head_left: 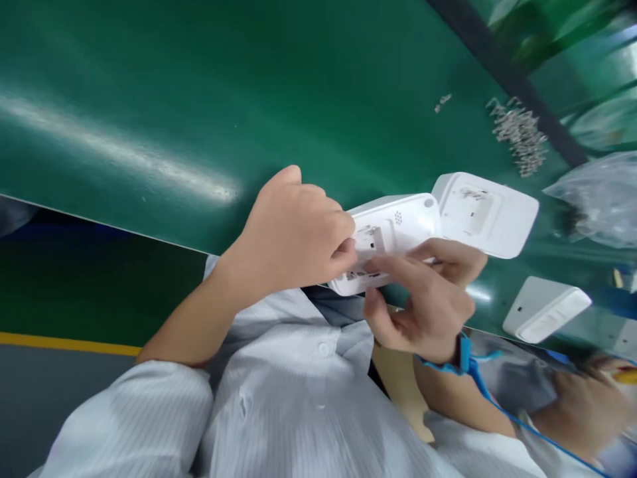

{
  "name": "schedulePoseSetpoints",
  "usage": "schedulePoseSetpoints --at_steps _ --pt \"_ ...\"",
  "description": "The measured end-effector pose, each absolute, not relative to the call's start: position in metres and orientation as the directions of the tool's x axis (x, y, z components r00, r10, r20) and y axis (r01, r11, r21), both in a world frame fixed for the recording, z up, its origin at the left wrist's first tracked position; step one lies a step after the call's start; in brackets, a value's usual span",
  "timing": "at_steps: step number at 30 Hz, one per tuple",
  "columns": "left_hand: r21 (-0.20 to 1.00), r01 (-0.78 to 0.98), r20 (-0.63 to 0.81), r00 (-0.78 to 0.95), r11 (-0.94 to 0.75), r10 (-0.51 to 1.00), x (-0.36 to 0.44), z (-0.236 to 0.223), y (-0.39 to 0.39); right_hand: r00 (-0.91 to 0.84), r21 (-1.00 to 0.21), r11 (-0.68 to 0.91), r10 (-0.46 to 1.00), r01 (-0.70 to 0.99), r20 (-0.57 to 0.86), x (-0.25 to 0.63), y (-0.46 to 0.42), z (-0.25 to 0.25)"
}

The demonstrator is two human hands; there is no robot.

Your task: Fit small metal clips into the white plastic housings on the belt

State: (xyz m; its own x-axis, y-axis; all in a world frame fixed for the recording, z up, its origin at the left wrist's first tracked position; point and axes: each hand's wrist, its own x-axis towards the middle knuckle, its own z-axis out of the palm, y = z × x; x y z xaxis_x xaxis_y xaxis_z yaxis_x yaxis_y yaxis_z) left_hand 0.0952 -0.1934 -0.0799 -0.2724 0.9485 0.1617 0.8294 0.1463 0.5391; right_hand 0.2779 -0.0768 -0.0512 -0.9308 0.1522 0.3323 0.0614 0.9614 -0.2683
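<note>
No legible text, label, brand, number or sign anywhere.

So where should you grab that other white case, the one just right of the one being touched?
I'd hold the other white case by its right end, coming from the right. That end looks free, while the touched case crowds the left. It lies flat, recess up, so pinching the outer edge should leave the recess alone.

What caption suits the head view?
Left hand and right hand at a white plastic housing, small metal pieces heaped on the green tabletop.
</note>
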Motion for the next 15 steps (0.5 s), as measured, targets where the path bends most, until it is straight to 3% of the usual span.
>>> schedulePoseSetpoints --at_steps 3,6,9,11,15 --pt "0.606 0.777 0.128 -0.306 0.169 0.943 0.095 -0.079 -0.194 -0.949 -0.225 0.970 0.158 0.097 0.273 0.277 -0.080 -0.047" --pt "0.694 0.692 0.054 -0.324 0.198 0.944 0.094 -0.078 -0.194 -0.892 -0.256 0.960 0.211 0.113 0.400 0.278 -0.074 -0.054" --pt "0.699 0.683 0.017 -0.310 0.210 0.951 0.094 -0.075 -0.197 -0.609 -0.250 0.963 0.261 0.105 0.749 0.279 -0.059 -0.070" --pt "0.682 0.697 0.009 -0.310 0.221 0.951 0.095 -0.072 -0.203 -0.358 -0.234 0.964 0.265 0.129 0.895 0.282 -0.047 -0.083" --pt "0.611 0.765 0.051 -0.292 0.201 0.955 0.101 -0.072 -0.226 -0.207 -0.384 0.894 0.430 0.230 0.879 0.290 -0.030 -0.105"
